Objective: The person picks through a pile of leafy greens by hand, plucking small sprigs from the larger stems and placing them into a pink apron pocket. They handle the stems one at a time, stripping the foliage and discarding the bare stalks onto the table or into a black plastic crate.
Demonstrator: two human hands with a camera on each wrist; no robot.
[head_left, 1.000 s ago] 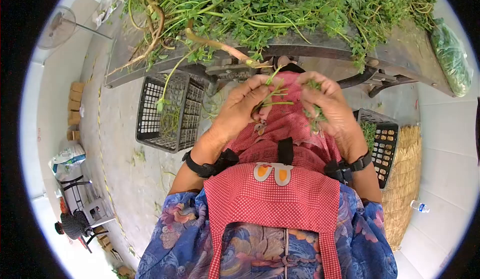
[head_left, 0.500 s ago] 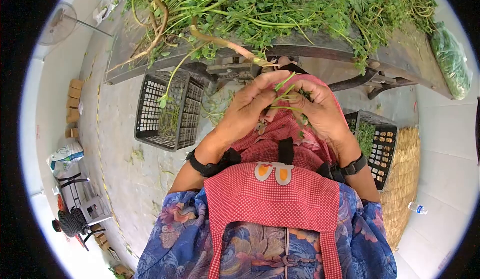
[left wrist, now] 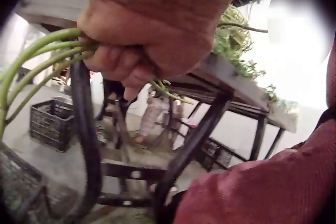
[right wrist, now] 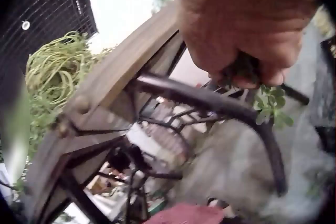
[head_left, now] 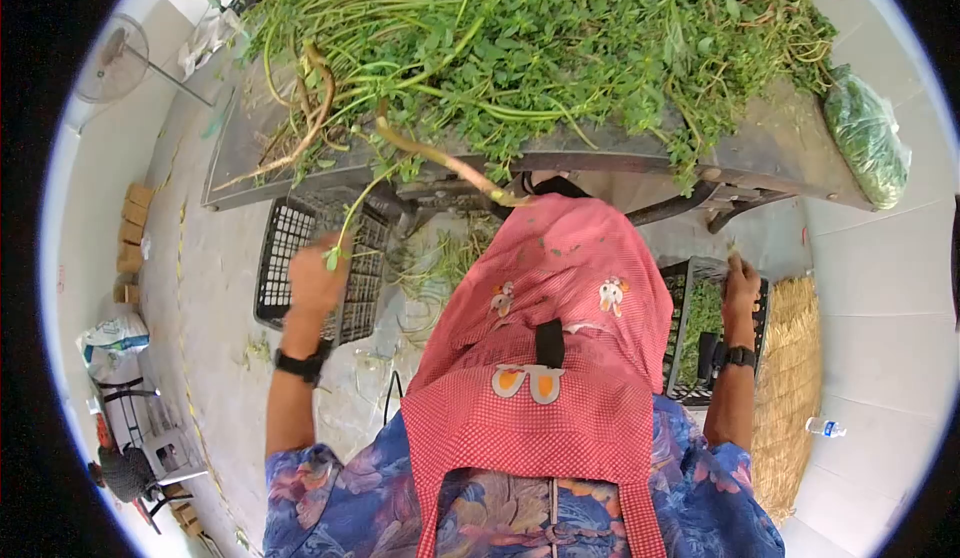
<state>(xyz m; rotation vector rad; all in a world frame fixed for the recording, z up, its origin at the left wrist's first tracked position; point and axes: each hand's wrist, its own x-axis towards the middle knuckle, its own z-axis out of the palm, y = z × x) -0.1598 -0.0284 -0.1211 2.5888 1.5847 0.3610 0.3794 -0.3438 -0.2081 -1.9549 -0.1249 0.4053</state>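
My left hand (head_left: 318,280) is over the left black crate (head_left: 274,270), its fingers curled round a bunch of green stems (left wrist: 39,48). Thick stem ends stick out on one side of the fist and thin tips on the other, in the left wrist view. On the far right, my right hand (head_left: 741,288) is above the right black crate (head_left: 690,396), which has leafy green sprigs (head_left: 703,310) inside. It grips a small clump of leafy tips (right wrist: 273,107), whose rounded leaves poke out below the fingers in the right wrist view.
A heap of leafy green plants (head_left: 600,68) covers the table (head_left: 640,164), with one thick stem (head_left: 450,163) overhanging its edge. A plastic bag of greens (head_left: 868,138) lies at the right end. Stems litter the floor. A straw bundle (head_left: 790,388) and a bottle (head_left: 826,427) are at right.
Both hands were together over the apron among the stems. They have moved apart, the left one out to the left crate with stems, the right one to the right crate with leafy tips.
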